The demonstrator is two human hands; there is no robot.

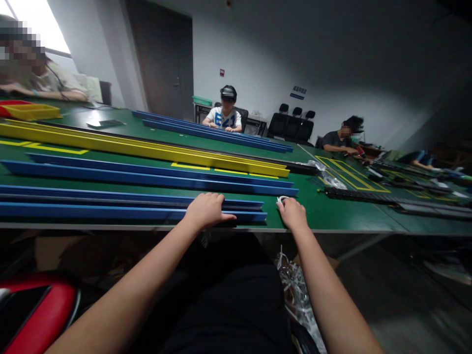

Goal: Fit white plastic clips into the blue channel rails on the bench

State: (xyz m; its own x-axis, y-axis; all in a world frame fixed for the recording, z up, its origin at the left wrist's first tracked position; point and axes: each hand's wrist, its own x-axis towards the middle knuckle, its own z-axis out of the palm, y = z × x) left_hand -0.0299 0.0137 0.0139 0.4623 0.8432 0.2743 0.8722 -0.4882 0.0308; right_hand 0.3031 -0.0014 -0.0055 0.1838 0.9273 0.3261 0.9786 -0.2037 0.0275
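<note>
My left hand (206,210) lies over the nearest blue channel (110,211), a long straight U-shaped profile along the table's front edge. Its fingers are curled over the channel and the thumb points right along the near wall. Past the channel's right end, my right hand (293,212) rests at the table with its fingers curled round a thin white loop (282,199); what the loop is made of I cannot make out. Beyond lies a second blue channel (158,178), parallel to the first. What is under my palms is hidden.
Behind the blue channels run a long yellow channel (147,151) and a black strip. More blue channels (206,132) lie farther back on the green table (313,216). Dark strips (361,196) and clear plastic (334,179) are at right. Several people sit around the table.
</note>
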